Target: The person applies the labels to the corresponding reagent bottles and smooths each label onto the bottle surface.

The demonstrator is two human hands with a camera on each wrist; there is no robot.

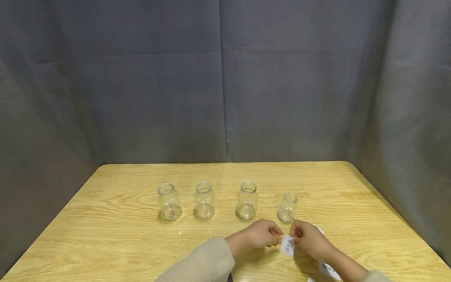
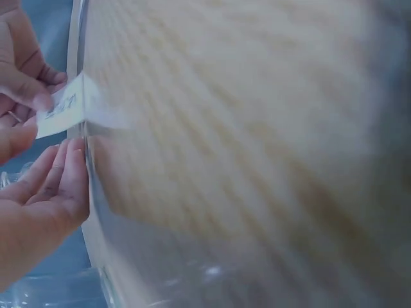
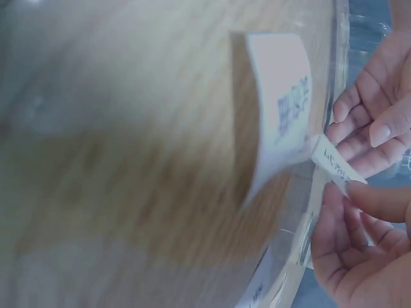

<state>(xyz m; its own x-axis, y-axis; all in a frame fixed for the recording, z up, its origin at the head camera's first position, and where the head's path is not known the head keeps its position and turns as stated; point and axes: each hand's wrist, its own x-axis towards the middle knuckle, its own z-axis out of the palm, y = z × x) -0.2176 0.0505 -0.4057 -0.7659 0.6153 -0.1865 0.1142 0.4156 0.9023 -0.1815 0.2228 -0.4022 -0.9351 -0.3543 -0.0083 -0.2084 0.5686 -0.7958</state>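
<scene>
White pinched card (image 1: 287, 245) bears dark, perhaps handwritten lettering

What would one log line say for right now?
Right hand: pinches white label | Left hand: beside label, contact unclear | Glass jars: four upright, one smaller | Other labels: on wooden table
</scene>
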